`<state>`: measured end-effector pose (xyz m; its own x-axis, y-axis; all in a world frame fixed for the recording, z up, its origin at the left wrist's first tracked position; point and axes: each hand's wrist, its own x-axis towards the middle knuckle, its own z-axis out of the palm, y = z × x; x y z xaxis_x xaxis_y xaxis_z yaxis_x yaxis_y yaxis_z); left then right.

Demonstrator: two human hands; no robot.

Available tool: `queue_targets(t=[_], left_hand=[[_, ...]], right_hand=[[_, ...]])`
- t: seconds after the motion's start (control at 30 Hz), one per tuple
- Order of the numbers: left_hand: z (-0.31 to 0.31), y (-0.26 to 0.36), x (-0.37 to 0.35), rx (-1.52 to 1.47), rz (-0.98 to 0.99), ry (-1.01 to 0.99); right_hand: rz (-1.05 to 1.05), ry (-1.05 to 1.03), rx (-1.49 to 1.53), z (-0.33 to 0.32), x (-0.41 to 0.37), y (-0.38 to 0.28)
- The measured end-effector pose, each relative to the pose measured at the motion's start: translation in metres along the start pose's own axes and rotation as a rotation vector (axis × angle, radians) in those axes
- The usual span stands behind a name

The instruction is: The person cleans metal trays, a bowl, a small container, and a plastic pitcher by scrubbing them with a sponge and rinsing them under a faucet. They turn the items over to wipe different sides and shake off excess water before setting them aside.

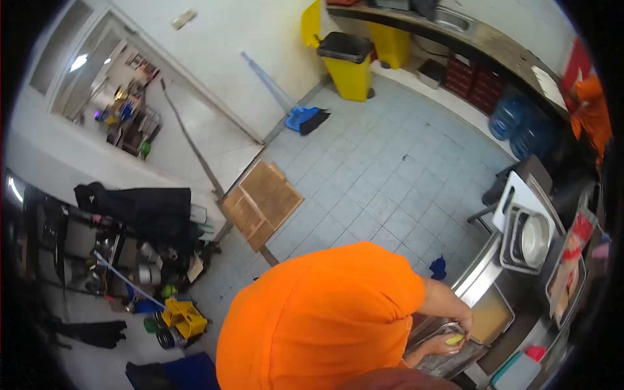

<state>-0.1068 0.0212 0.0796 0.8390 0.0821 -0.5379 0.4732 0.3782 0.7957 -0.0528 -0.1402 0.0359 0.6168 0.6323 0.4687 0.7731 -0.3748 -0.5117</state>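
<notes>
At the lower right, my left hand [466, 320] is at the near side of the metal sink, its fingers pointing down and small in view. Just below it, my right hand [443, 344] is closed on a small yellow-green item [454, 339], possibly a sponge. Both hands are close together over a grey, wet-looking surface [465, 359]. Beside them lies a basin of cloudy tan liquid [492, 316]. An orange sleeve [396, 286] leads to my left arm.
Metal trays and a round pan [535, 240] stand beyond the basin, near a tray with a red-and-clear package [575, 260]. A teal-lidded container [517, 372] is at the lower right. Another person's orange clothing [590, 117] shows at the right edge. A yellow bin [348, 77] stands behind.
</notes>
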Motion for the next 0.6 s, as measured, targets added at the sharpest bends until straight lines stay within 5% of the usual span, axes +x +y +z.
queue_targets(t=[0.1,0.3,0.5,0.57,0.6], left_hand=[[-0.009,-0.048,-0.017,0.051,0.053,0.284],[0.046,-0.164,-0.011,0.250,0.381,1.256],[0.090,-0.118,-0.024,-0.018,0.065,1.138],[0.085,-0.102,-0.009,0.209,0.058,0.996],[0.081,-0.096,-0.003,0.323,0.055,0.921]], right_hand=[[-0.074,0.028,-0.084,0.026,-0.009,-0.001],[-0.066,-0.073,-0.053,0.054,-0.011,0.020],[-0.015,-0.177,-0.008,0.090,-0.005,0.077],[0.011,-0.208,0.000,0.087,-0.012,0.086],[0.265,-0.377,0.503,0.087,-0.032,0.099]])
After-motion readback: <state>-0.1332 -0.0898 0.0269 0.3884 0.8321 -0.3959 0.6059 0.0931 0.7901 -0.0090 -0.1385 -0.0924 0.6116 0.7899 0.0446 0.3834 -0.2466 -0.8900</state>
